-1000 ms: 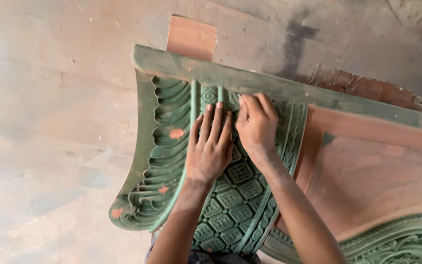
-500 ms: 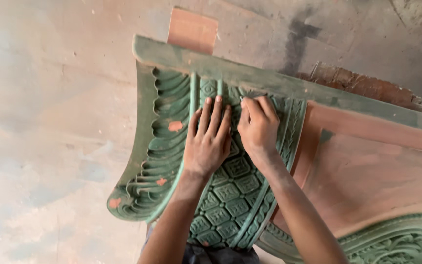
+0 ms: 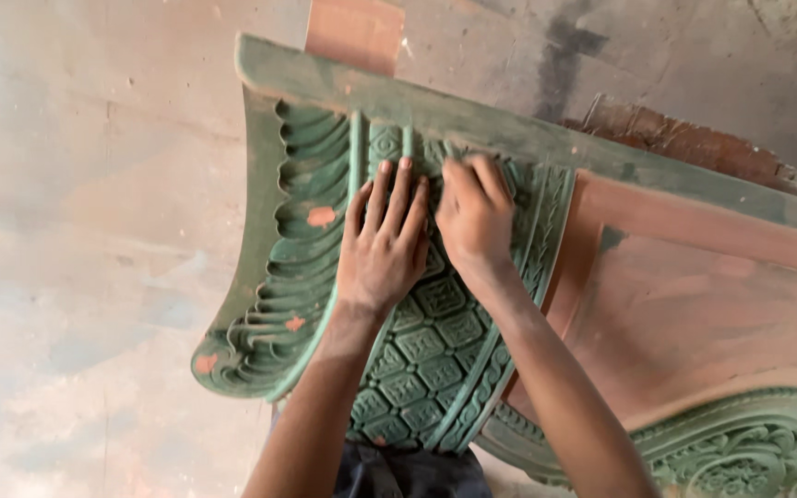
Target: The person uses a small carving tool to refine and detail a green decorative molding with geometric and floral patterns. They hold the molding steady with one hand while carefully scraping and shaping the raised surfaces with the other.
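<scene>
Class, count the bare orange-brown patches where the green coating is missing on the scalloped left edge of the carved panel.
3 patches on the carved panel: one beside the left hand, one lower, one at the bottom corner. Arms may hide others.

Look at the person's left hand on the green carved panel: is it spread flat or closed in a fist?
Spread flat. The left hand lies palm-down on the green carved panel, fingers extended and slightly apart.

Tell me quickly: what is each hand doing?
Left hand: open, flat on the green carved panel.
Right hand: fingers curled, pressing the panel; anything held cannot be told.
</scene>
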